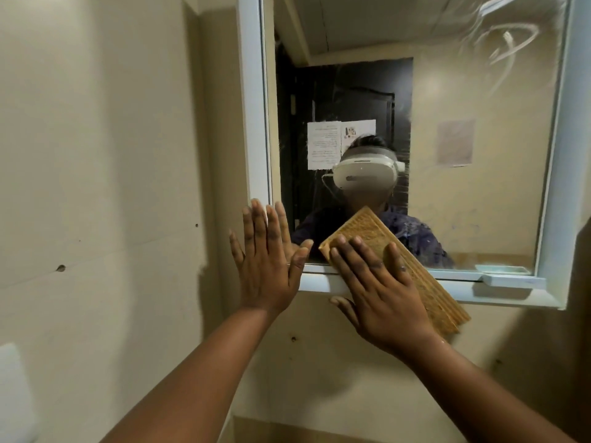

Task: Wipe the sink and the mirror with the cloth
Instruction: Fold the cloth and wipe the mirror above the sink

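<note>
The left hand (267, 260) lies flat and spread at the mirror's (479, 139) lower left corner, its fingers straight, overlapping the white frame (254, 123) and the wall (96, 155) beside it; it holds nothing. Just to its right, the right hand (377, 289) presses the folded tan cloth (425, 282) flat with straight, spread fingers. The cloth straddles the mirror's bottom edge: its upper left end lies on the glass, its lower right end hangs past the frame onto the wall below. Its long axis runs diagonally, from upper left down to lower right. Nearly all the glass lies up and to the right of the cloth, with smears showing near the top right corner, so the wiping likely goes that way, led by the right hand. The sink is out of view.
</note>
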